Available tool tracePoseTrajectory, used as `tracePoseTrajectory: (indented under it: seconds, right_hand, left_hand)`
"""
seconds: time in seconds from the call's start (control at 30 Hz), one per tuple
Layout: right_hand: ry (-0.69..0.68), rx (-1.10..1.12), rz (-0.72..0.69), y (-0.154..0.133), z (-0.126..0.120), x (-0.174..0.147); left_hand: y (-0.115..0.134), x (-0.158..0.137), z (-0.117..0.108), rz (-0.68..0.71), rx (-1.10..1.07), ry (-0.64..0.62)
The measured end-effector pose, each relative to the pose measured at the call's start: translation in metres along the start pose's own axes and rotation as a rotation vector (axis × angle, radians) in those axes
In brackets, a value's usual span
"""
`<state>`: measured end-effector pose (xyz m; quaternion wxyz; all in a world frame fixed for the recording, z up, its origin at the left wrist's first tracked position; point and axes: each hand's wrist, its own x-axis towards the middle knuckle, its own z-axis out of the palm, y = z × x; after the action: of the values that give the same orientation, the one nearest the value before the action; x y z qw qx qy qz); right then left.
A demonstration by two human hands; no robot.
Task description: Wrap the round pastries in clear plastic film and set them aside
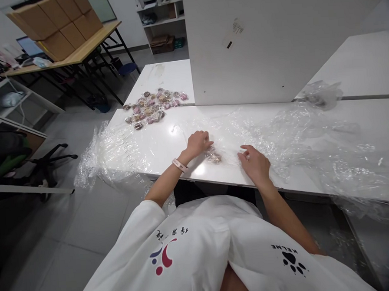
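Note:
My left hand [198, 143] is closed, its fingers pinching thin clear plastic film at the upper left of a small brown wrapped piece [213, 155]. That piece lies on the white table near its front edge, under or inside the film; its exact kind is hard to make out. To its right, my right hand [256, 163] hovers low over the table, with thumb and forefinger apart and the other fingers curled. Nothing shows between its fingertips. Clear crinkled plastic film [279, 136] spreads beyond and to the right of it.
Several small wrapped pieces, brown and pink, form a pile [153, 106] at the back left of the white table [172, 164]. More plastic film [113, 154] hangs off the left end. An upright white panel [251, 51] stands behind; a crumpled clear bag [322, 94] lies at right.

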<state>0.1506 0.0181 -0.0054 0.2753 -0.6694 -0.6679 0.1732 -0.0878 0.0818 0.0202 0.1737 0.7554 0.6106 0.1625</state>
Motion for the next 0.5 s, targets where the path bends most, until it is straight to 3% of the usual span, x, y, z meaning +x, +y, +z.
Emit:
tracePoseTrajectory:
  seconds: [0.1, 0.13, 0.2, 0.27, 0.37, 0.43, 0.5]
  right_hand:
    - [0.22, -0.09, -0.174, -0.003, -0.006, -0.01]
    - [0.236, -0.075, -0.262, -0.007, -0.008, -0.016]
    - [0.136, -0.031, -0.453, -0.016, -0.006, -0.026]
    - [-0.042, -0.023, -0.593, -0.02, 0.004, -0.029]
    - [-0.182, -0.083, -0.573, -0.015, 0.026, -0.019]
    - [-0.202, -0.096, -0.516, -0.008, 0.038, -0.009]
    - [-0.198, -0.067, -0.498, 0.0, 0.041, -0.002]
  left_hand:
    - [0.001, -0.001, 0.01, 0.06, 0.07, 0.135]
    - [0.001, -0.007, 0.009, 0.105, 0.054, 0.197]
    - [0.0, -0.023, 0.005, 0.236, -0.012, 0.209]
    - [-0.006, -0.038, -0.001, 0.385, -0.075, 0.044]
    - [-0.019, -0.048, -0.006, 0.486, -0.105, -0.232]
    - [-0.027, -0.047, -0.006, 0.467, -0.144, -0.265]
    - [-0.031, -0.045, -0.005, 0.412, -0.189, -0.207]
